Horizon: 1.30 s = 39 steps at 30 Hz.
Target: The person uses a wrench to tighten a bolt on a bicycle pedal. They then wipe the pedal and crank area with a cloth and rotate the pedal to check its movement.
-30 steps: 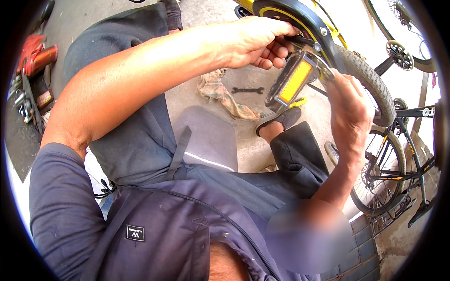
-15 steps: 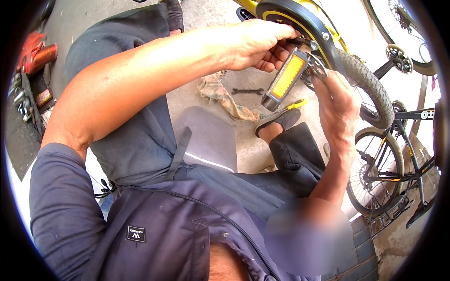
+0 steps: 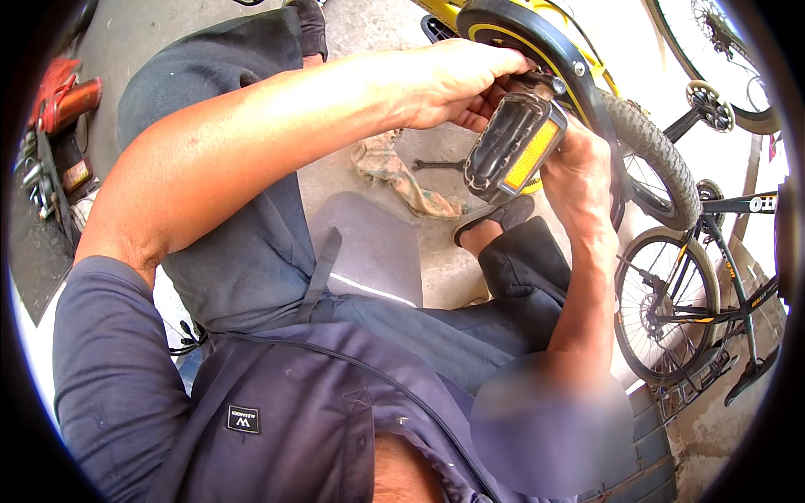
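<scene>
A black bicycle pedal [image 3: 496,138] with an amber reflector along one side hangs from a crank arm [image 3: 539,81] beside the round black chain guard [image 3: 537,27] of a yellow bicycle. My left hand [image 3: 465,80] reaches across from the left. Its fingers curl round the crank arm next to the pedal's inner end, and the thumb lies along the top. Close behind the reflector side of the pedal is my right hand [image 3: 583,172], fingers bent inward. The pedal hides their tips and whatever is between them.
An open-ended wrench [image 3: 438,165] and a crumpled stained cloth [image 3: 394,172] lie on the concrete floor below. The knobby tyre [image 3: 662,142] stands to the right, with another bicycle [image 3: 671,306] beyond it. Tools and a red-orange object [image 3: 80,101] sit at the far left.
The pedal has turned, so its broad face now shows beside the reflector. My right hand has shifted left behind it, hiding the dark metal piece it pinched. The left hand stays almost in place.
</scene>
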Motion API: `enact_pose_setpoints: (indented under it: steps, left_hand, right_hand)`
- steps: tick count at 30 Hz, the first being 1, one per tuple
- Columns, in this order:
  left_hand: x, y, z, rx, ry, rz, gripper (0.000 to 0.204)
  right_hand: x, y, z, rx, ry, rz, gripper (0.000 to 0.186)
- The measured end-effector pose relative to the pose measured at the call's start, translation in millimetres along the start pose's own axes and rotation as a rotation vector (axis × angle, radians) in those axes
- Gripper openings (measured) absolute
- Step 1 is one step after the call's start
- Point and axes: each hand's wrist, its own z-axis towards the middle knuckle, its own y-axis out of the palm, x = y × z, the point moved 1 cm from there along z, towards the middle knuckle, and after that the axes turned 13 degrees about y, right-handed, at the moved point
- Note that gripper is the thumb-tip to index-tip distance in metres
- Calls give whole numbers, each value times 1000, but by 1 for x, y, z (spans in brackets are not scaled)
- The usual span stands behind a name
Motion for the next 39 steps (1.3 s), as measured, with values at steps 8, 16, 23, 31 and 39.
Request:
enact_pose_setpoints:
  steps: [8, 16, 23, 31, 39]
  left_hand:
    - [0, -1, 1, 9, -18, 0, 31]
    - [1, -1, 2, 12, -1, -10, 32]
    - [1, 0, 3, 5, -36, -12, 30]
    - [2, -1, 4, 15, -51, -18, 28]
    - [1, 4, 6, 63, -52, -83, 26]
  right_hand:
    - [-1, -7, -8, 60, -25, -55, 10]
    - [-1, -2, -12, -23, 67, 59, 7]
    - [6, 2, -9, -107, 181, 192, 6]
    - [-1, 4, -14, -155, 182, 380, 9]
    - [8, 4, -12, -73, 291, 149, 13]
